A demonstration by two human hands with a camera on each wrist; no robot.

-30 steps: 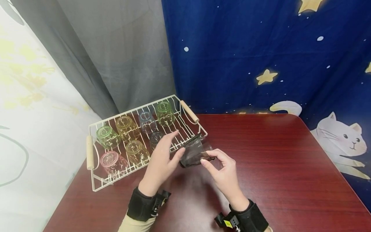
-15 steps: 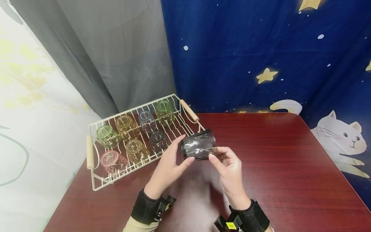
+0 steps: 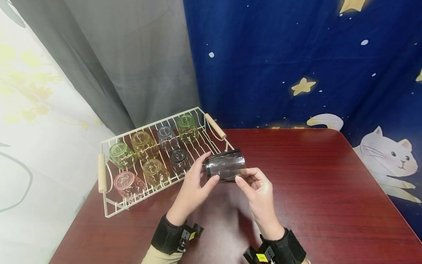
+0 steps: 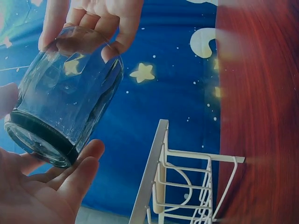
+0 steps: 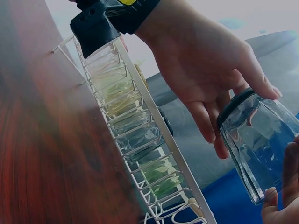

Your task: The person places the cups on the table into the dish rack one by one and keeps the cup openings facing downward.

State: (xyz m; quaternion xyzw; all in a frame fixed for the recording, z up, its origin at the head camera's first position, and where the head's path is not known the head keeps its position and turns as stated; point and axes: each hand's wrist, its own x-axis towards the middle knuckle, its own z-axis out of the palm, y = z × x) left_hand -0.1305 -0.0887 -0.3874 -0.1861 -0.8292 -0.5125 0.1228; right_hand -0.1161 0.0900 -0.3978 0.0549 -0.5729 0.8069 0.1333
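A smoky grey drinking glass lies on its side in the air, above the table by the rack's front right corner. My left hand holds it by its thick dark base, thumb on the near side and fingers beyond. At the other end my right hand pinches the rim between thumb and fingers. In the left wrist view the clear wall of the glass shows between both hands. The right wrist view shows the left thumb and fingers about the base of the glass.
A white wire rack with wooden handles stands left on the red-brown table. Several upside-down glasses stand in it: green, blue, yellow, pink and dark grey. Curtains hang behind.
The glass has come up and slightly right, turning onto its side. My left hand has moved right from beside the rack and taken hold of its base. Little has moved in the last half second.
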